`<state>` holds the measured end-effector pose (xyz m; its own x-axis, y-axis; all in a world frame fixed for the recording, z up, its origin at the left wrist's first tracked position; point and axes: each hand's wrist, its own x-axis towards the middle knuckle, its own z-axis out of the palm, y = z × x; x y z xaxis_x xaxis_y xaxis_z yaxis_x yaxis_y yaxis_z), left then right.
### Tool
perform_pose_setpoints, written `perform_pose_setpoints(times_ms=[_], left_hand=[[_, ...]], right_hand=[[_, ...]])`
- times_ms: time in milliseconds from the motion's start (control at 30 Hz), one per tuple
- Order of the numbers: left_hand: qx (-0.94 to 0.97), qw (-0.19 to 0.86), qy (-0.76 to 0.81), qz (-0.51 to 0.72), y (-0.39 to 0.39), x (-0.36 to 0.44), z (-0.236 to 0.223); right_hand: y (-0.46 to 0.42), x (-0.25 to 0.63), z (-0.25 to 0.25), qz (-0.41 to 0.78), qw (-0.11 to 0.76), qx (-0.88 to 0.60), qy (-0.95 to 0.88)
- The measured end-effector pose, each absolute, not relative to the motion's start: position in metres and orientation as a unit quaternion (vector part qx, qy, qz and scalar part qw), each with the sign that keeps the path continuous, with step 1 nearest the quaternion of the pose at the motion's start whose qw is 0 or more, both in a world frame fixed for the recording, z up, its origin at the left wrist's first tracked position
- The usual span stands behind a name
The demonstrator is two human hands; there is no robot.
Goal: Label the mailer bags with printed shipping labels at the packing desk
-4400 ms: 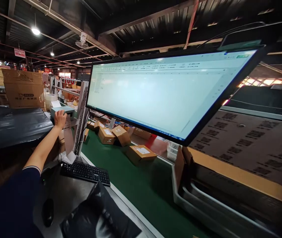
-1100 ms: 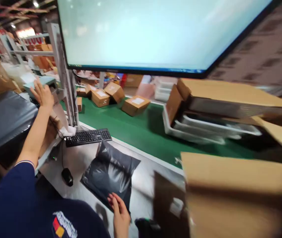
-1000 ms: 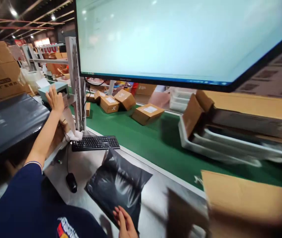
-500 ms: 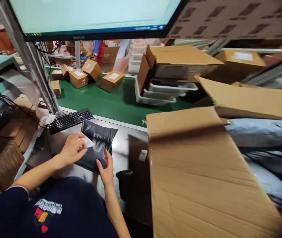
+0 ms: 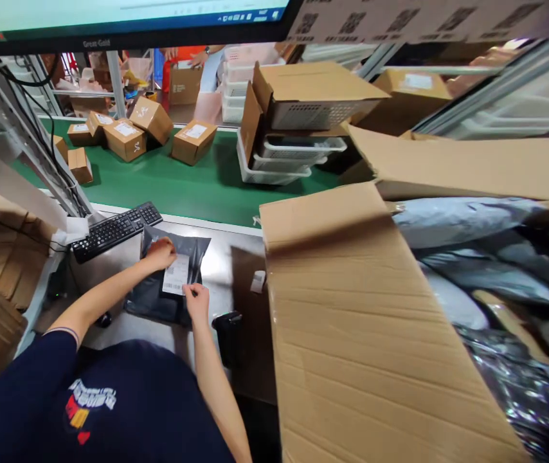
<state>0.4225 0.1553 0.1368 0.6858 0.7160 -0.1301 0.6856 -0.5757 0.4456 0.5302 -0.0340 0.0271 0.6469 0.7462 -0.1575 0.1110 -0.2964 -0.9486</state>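
Far left, at nine o'clock from the parcel, a black keyboard [image 5: 116, 230] sits at the counter's [image 5: 224, 257] back edge, pushed clear so the steel in front stays free for packing. The person's left hand [image 5: 160, 252] comes next: its grip is flat and open, fingers spread on the top of a white shipping label [image 5: 177, 275], pinning that end down so the paper cannot slide. The label lies on a dark poly mailer bag [image 5: 156, 296], which rests flat on the counter right in front of the person, just at five o'clock from the keyboard. At the label's lower corner, about five o'clock from the left hand, the right hand [image 5: 198, 302] presses with fingertips together, not clasped around anything, smoothing the corner against the bag. A black scanner [image 5: 227, 325] stands just right of that hand, within easy reach. Farther right a big cardboard carton [image 5: 361, 308] has its flaps open, and grey mailers [image 5: 477, 257] are heaped inside. Behind, at twelve o'clock, small brown boxes [image 5: 125, 132] lie on the green conveyor belt [image 5: 192, 186].
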Motion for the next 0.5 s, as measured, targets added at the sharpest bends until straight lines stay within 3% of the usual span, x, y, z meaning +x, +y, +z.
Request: perform_pose_setpoints(times_ms=[200,367,500], left_hand=[[0.904,0.168,0.392,0.008,0.167,0.440,0.097],[0.930,0.104,0.350,0.028,0.138,0.439,0.065],[0.951,0.125,0.282,-0.027,0.118,0.445,0.042]], right_hand=[[-0.006,0.518,0.010,0.189,0.360,-0.871,-0.275],[-0.026,0.514,-0.005,0.124,0.390,-0.866,-0.288],[-0.054,0.510,-0.011,0.132,0.443,-0.845,-0.269]])
